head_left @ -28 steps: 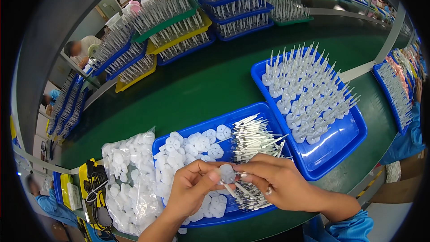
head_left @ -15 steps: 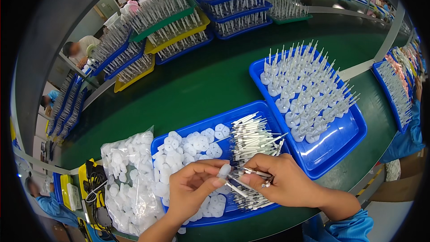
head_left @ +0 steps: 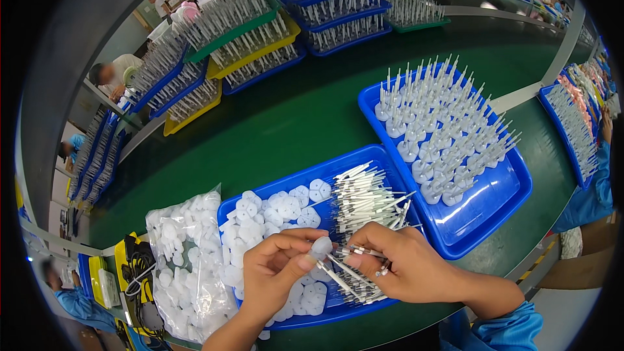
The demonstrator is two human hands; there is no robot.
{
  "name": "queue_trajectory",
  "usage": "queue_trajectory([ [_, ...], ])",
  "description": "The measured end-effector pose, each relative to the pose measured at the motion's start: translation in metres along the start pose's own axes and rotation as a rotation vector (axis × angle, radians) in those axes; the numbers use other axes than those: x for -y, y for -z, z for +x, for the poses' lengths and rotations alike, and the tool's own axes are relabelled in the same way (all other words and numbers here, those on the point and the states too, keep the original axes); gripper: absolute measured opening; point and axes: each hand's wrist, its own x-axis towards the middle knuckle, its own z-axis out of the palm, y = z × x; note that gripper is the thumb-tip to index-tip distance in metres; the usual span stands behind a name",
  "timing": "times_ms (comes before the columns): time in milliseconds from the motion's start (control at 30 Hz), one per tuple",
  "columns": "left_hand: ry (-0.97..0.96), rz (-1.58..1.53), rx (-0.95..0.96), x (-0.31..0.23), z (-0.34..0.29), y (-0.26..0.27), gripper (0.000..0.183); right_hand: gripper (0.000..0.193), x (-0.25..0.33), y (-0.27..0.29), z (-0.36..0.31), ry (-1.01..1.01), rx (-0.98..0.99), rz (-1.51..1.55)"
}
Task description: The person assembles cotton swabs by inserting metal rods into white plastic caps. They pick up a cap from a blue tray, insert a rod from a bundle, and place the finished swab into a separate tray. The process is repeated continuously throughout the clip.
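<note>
L hand (head_left: 276, 276) has its fingers close tog., w/ 1 white disc (head_left: 320, 247) pinched at thumb & finger. R hand (head_left: 416, 263) is just beside it, fingers bent in narrow on a few thin sticks (head_left: 357, 249); can't tell just how many. The disc is up over the near blue tray (head_left: 386, 163). Long white sticks (head_left: 333, 275) slant down from by the disc; can't tell which hand has them.

To do this bit well, I'd say: hold the disc soft by its edge so it won't bend, & keep the thumb off its middle. Keep the stick straight, go slow, grip near the end b/c a thin stick could wobble. Tuck spare sticks in the palm so they don't poke.

Count: 1 disc in hand, 1 clear bag (head_left: 188, 260) of discs, 2 blue trays up close. Loose discs (head_left: 286, 208) & the stick pile (head_left: 363, 205): heaped, too many to count. The 2nd blue tray (head_left: 497, 187) has lots of stand-up pcs (head_left: 448, 136), too tight to count. At the back: 1 green tray (head_left: 422, 27) next to a stack of 3 blue trays (head_left: 354, 45).
</note>
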Motion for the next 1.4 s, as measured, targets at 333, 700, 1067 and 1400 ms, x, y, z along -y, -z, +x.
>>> queue_trajectory([
  [333,-0.283,0.46,0.043,0.007,-0.002,-0.004,0.025,0.017,0.0,-0.005,-0.001,-0.049,0.013,-0.007],
  [700,-0.125,0.05,0.14,0.005,0.001,0.002,0.023,0.015,-0.002,0.003,0.002,-0.025,0.15,0.056],
  [1067,-0.096,0.142,0.15,0.01,-0.001,-0.001,0.023,0.016,-0.003,-0.013,-0.007,0.179,-0.108,-0.394],
  [1400,-0.111,0.118,0.135,0.01,-0.004,-0.005,0.023,0.037,-0.002,-0.016,-0.009,0.126,-0.072,-0.401],
])
